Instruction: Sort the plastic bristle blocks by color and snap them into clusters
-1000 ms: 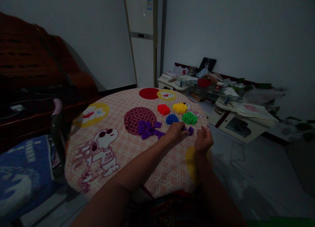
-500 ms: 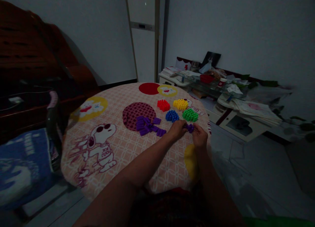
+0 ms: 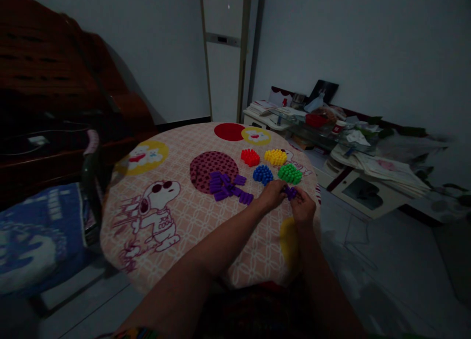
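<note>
At the table's right side my left hand [image 3: 274, 195] and my right hand [image 3: 303, 205] come together, fingertips closed around small purple plastic pieces [image 3: 290, 192]. The fingers partly cover these pieces, so their exact shape is unclear. Left of my hands lies a loose pile of purple pieces [image 3: 224, 186], several of them on their sides. Just beyond my hands stand tight clusters of small knobbed pieces: blue [image 3: 262, 174], green [image 3: 290, 173], red [image 3: 250, 157] and yellow [image 3: 275, 157].
The round table wears a patterned cloth [image 3: 206, 246] with a cartoon dog. A chair with a blue cover [image 3: 55, 236] stands at the left, before a dark wooden bench [image 3: 44, 74]. At right, a low cabinet [image 3: 362, 179] carries papers, bags and a red bowl [image 3: 316, 120].
My right hand has moved left to meet my left hand and now grips the purple pieces too. The view has shifted slightly; the coloured clusters look unchanged.
</note>
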`<state>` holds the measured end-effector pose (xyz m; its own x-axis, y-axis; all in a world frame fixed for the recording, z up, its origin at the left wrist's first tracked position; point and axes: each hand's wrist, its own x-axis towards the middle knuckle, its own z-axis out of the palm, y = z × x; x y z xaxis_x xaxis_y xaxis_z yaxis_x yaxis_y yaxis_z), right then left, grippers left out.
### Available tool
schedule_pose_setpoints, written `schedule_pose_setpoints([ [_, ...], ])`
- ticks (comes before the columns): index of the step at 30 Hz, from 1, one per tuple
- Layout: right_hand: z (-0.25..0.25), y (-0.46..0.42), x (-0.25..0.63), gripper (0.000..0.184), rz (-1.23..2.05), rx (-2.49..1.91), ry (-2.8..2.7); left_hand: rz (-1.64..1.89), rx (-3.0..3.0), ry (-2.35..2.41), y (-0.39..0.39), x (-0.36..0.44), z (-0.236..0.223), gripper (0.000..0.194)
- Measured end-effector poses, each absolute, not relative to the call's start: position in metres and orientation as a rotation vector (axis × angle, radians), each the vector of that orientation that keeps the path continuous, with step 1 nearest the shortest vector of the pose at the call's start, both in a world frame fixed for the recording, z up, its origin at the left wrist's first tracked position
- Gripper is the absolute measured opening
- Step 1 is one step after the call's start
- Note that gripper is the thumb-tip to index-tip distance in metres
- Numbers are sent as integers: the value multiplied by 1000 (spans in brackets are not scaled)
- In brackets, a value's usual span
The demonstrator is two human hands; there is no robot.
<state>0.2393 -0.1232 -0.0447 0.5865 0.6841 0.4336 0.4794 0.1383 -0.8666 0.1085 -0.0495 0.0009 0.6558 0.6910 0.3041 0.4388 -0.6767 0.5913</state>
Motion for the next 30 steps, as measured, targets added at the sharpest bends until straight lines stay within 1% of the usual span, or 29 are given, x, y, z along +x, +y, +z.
schedule_pose_setpoints([
  [2,-45,-123,240,57,196,-1473,-1008,734,2393,897,-51,104,5,34],
  [4,-44,-123,240,59,215,-1436,-975,721,2412,913,-49,96,13,36],
  [8,-45,-123,240,58,243,-1391,-917,579,2486,982,-27,61,42,20],
  [9,-46,-122,240,58,251,-1379,-906,592,2475,1047,-19,49,50,18],
  [12,-48,-120,240,55,282,-1340,-881,581,2447,1312,0,13,66,18],
  [14,-50,-118,240,53,292,-1328,-866,492,2448,1428,8,-5,66,24],
  [17,-52,-116,241,52,289,-1322,-854,312,2449,1478,14,-17,57,33],
  [19,-53,-116,242,52,283,-1320,-863,263,2457,1476,16,-20,49,32],
  [22,-55,-116,244,51,283,-1312,-874,302,2443,1508,19,-22,43,24],
  [25,-54,-117,243,51,302,-1302,-865,441,2380,1548,20,-24,48,21],
  [27,-53,-117,241,51,311,-1307,-858,572,2330,1451,17,-19,56,24],
  [30,-51,-117,240,52,311,-1316,-849,713,2254,1153,1,3,65,34],
])
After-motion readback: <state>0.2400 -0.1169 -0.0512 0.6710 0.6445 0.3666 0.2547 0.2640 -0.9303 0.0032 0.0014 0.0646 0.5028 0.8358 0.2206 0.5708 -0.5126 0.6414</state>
